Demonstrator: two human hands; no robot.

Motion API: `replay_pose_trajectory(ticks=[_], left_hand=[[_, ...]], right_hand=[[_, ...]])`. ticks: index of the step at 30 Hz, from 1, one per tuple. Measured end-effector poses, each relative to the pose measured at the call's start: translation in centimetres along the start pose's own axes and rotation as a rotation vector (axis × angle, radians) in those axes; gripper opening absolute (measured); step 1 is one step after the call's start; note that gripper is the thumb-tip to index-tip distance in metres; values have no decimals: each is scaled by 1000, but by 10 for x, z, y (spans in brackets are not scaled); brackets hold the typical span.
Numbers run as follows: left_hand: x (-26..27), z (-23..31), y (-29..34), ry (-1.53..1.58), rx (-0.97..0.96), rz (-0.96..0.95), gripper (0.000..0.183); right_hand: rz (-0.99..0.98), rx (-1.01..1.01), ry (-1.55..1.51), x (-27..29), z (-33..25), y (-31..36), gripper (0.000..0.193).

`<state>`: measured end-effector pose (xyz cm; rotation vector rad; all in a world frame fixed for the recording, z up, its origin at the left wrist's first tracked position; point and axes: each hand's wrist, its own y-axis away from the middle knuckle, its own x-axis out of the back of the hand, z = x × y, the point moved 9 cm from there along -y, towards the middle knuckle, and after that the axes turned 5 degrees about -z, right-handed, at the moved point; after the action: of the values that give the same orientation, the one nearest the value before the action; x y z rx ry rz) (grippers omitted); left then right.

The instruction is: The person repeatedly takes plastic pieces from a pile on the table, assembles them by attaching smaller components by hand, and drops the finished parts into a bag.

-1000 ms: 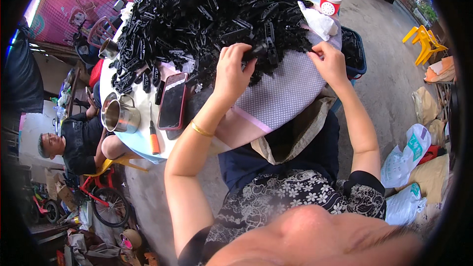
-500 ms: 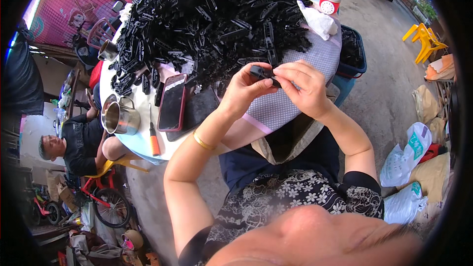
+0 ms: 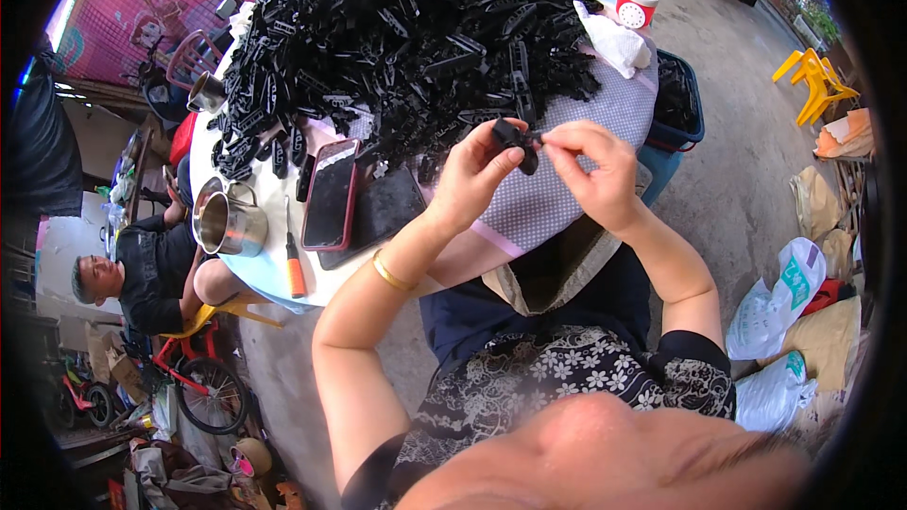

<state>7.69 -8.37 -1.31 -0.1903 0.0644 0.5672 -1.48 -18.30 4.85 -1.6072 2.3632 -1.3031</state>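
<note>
A small black plastic clip (image 3: 517,139) sat pinched in the left hand (image 3: 475,173). The right hand (image 3: 593,168) had its fingers (image 3: 557,139) closed narrowly on the clip's end, above the desk (image 3: 557,208) heaped with glossy black plastic parts (image 3: 406,28).

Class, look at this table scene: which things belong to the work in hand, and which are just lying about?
In the work:
left hand
right hand
small black plastic part held between both hands
heap of black plastic parts

Lying about:
phone in red case
metal mug
orange-handled screwdriver
white cloth

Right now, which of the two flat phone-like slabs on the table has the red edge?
The left slab, nearest the steel mug, has the red rim; the all-black slab lies beside it, closer to the left hand.
</note>
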Motion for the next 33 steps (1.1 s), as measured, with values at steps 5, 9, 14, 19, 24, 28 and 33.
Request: replay_pose_trajectory(ticks=[5, 9, 14, 19, 24, 28, 33], left_hand=[[-11, -11, 6, 457, 248, -144, 43], [-11, -20, 8, 403, 363, -170, 35], [-15, -22, 10, 239, 445, -219, 34], [-16, -15, 13, 207, 450, -296, 35], [-19, 6, 11, -230, 153, -296, 39], [-25, 27, 16, -655, -30, -176, 39], [-32, 20, 16, -679, -8, -232, 39]], right_hand=[[-60, 395, 188, 6, -36, -2, 17], [-121, 420, 256, -2, -41, 3, 19], [-145, 452, 287, -5, -45, 5, 21], [-200, 497, 349, -8, -40, 11, 18], [-223, 334, 231, -8, -33, 7, 21], [-313, -164, -72, -12, 13, 12, 27], [-295, -121, 36, -8, 14, 24, 28]])
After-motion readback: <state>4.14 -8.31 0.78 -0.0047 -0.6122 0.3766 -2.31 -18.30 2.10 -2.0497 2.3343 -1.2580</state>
